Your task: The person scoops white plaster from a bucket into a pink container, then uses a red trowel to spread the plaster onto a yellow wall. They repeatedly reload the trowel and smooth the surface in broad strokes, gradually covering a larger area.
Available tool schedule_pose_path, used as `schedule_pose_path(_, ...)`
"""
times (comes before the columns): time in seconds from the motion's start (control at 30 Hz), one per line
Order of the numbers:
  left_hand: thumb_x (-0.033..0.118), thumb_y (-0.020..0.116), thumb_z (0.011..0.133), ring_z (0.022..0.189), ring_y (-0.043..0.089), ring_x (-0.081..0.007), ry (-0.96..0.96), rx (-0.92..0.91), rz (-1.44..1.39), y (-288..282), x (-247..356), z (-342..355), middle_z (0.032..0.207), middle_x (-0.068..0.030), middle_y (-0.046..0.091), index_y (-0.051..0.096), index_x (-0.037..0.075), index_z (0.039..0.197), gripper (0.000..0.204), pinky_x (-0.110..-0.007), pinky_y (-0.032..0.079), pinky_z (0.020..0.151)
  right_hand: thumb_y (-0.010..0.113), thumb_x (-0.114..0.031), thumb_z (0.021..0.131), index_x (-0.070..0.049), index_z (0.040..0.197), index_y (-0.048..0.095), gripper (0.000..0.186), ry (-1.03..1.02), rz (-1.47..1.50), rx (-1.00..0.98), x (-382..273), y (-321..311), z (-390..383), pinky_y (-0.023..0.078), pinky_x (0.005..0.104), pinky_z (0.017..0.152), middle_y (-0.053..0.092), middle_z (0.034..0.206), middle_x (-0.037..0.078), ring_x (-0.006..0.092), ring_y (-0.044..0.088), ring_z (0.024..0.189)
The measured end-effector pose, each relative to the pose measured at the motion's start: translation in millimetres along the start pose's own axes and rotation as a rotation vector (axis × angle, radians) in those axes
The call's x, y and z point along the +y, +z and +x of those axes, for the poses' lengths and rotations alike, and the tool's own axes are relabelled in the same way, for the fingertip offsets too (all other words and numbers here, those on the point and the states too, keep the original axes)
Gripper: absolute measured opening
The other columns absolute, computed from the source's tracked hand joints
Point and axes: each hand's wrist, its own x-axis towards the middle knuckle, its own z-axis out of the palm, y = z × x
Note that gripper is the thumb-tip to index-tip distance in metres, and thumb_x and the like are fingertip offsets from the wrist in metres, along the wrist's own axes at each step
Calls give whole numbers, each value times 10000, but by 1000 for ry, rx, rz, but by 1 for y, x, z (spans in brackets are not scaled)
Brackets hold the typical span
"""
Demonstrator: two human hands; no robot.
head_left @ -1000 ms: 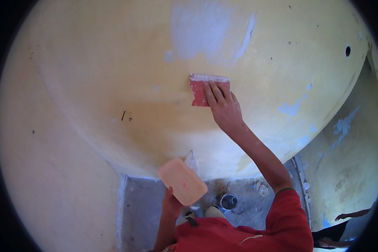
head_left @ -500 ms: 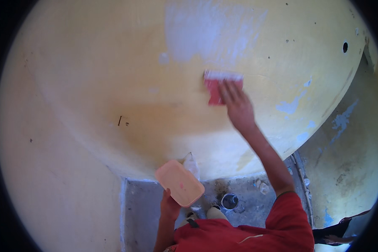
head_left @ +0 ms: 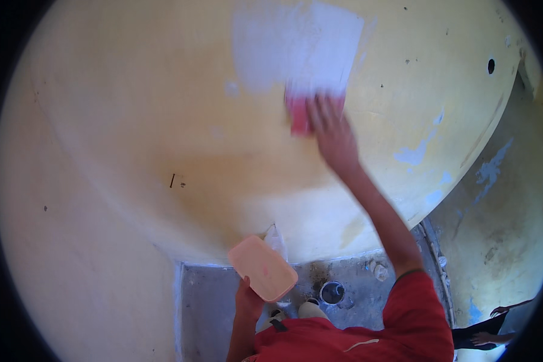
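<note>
My right hand (head_left: 336, 136) presses a wide red putty spreader (head_left: 300, 114) against the yellow wall (head_left: 211, 127), its fingers spread across the tool's face. The spreader's upper edge meets a white patch of putty (head_left: 271, 48) high on the wall. Down near my body, my left hand (head_left: 248, 298) grips a shallow peach-coloured plastic tub (head_left: 262, 265) by its lower left edge, with the thumb over the rim. A small pink mark shows inside the tub.
On the grey floor (head_left: 208, 308) stands a bucket (head_left: 332, 292) with dark contents, near my feet. A whitish bag (head_left: 276, 240) hangs or leans at the wall behind the tub. Bits of debris (head_left: 379, 271) lie farther right. Another person (head_left: 492, 329) is at the lower right.
My right hand has moved the spreader up and slightly left to the white patch. The patch's right side now looks denser, with a sharper edge. My left hand and the tub have shifted slightly down.
</note>
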Motion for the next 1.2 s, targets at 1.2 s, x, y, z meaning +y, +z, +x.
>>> schedule_pose_path(1.2, 407, 551, 991, 1336, 481, -322, 1, -32, 69, 14, 4, 1, 1470, -131, 462, 318, 46, 1502, 668, -504, 423, 1084, 493, 28, 850, -16, 1427, 483, 579, 85, 156, -204, 15, -33, -90, 432, 436, 1086, 489, 1439, 180, 363, 488, 1321)
